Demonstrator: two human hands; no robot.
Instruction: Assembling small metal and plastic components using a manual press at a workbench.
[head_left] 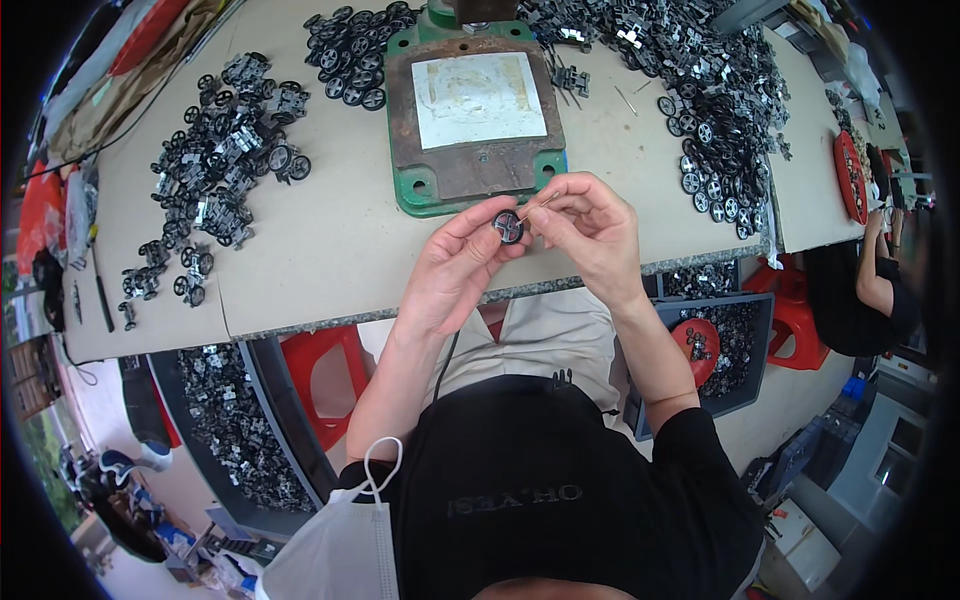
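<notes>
Between the fingertips of my left hand [452, 268] is a small black wheel [508, 228] with spokes, its face turned up toward me. My right hand [596, 238] pinches a thin metal rod [526, 216] close beside it. The rod's end meets or nearly meets the wheel; I cannot tell whether it is inserted. Both hands are above the table's near edge, just in front of a green machine base [428, 196] with a rusty plate and a white sheet [480, 100] on top.
Small wheeled assemblies [215, 160] are heaped at the left. Black wheels [708, 160] lie in a pile at the right, and more wheels [355, 50] sit behind. Grey bins [650, 400] of parts flank my lap. A red stool [325, 380] stands at left; another person's arm [875, 275] shows far right.
</notes>
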